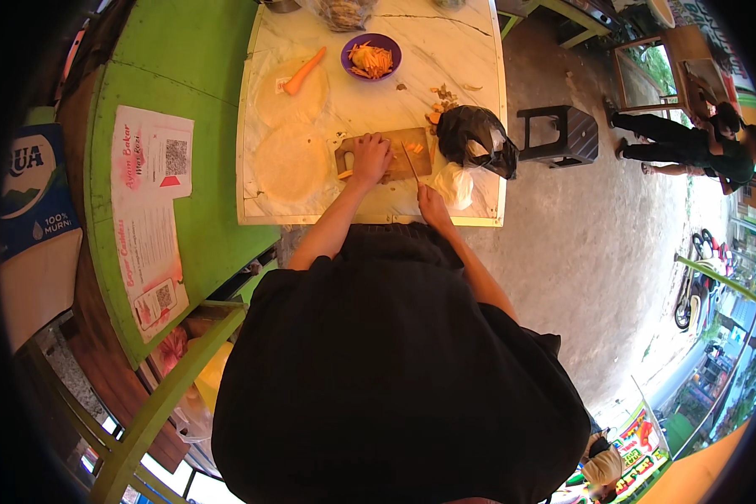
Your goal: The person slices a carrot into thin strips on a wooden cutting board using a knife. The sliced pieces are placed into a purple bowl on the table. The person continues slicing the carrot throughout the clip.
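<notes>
On the wooden board (399, 137), small orange pieces (413, 147), probably carrot, are lying beside the knife (409, 160). The right hand (431, 204) is gripping the knife's handle; the left hand (372, 157) is resting on the board, bunched, whatever it may be holding staying hidden. Slicing seems to be the step in hand, the next stroke calling for the left hand clear of the knife. Beyond, a carrot (304, 72) and a purple bowl (344, 60) of orange strips (371, 59) are sitting.

Left head-worn fisheye, facing down over black shirt (395, 361) onto nearby cutting board (417, 136); straight edges bend.
</notes>
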The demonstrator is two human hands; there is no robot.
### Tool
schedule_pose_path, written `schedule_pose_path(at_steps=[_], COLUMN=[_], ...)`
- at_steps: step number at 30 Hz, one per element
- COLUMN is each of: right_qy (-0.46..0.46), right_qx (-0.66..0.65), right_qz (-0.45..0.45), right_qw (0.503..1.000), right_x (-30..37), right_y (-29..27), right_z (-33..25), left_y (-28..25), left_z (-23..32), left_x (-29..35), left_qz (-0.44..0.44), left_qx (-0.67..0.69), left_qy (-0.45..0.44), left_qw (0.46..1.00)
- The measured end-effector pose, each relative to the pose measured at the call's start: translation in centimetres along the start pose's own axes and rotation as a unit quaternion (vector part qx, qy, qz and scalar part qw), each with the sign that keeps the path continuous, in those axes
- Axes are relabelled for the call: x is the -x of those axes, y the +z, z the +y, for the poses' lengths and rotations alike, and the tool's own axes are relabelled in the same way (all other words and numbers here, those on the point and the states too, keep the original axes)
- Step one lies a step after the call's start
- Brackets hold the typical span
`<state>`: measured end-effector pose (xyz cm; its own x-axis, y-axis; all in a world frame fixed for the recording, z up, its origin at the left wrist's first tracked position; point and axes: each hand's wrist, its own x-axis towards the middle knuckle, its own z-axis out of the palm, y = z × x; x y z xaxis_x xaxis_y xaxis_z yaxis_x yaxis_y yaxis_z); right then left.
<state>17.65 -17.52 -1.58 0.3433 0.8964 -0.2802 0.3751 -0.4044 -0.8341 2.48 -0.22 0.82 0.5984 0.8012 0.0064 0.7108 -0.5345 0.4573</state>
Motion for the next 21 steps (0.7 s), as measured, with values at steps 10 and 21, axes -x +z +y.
schedule_pose_path(at_steps=[10,21], right_qy=[-0.006,-0.025], right_qx=[0.02,0.038], right_qz=[0.012,-0.02], right_qw=[1.0,0.999], right_x=[-1.5,-1.7], right_y=[0.1,0.1], right_z=[0.6,0.0], left_y=[0.5,1.4], left_z=[-0.6,-0.5], left_x=[-0.2,-0.6], left_qz=[0.031,0.043], left_qx=[0.002,0.075], left_qy=[0.067,-0.003], left_qw=[0.997,0.996])
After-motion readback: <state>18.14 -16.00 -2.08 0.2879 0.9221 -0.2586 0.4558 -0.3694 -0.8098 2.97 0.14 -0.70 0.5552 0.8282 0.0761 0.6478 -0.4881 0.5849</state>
